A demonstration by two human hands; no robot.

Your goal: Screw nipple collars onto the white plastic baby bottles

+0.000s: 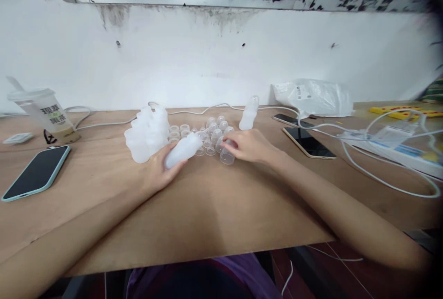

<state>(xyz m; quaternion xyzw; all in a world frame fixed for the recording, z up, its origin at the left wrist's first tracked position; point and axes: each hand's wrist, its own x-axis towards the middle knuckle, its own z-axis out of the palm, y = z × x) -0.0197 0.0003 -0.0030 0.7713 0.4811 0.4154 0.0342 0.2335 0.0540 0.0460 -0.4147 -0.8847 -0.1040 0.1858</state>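
Note:
My left hand (159,170) is wrapped round a frosted white baby bottle (182,150), which tilts with its neck up and to the right. With fingers pinched, my right hand (251,144) grips a clear domed cap (227,156) at the front right of a cluster of similar caps (217,133). White rings (175,130) and small clear teats (200,134) lie left of the caps, partly hidden behind the held bottle. Several more frosted bottles (147,135) stand in a group beyond my left hand. One capped bottle (249,113) stands upright behind my right hand.
At the left are a drink cup (48,114) and a phone (37,172). A plastic bag (313,98), another phone (309,142) and a power strip (391,144) with looping white cables (374,186) occupy the right. A wall (194,68) bounds the table's back.

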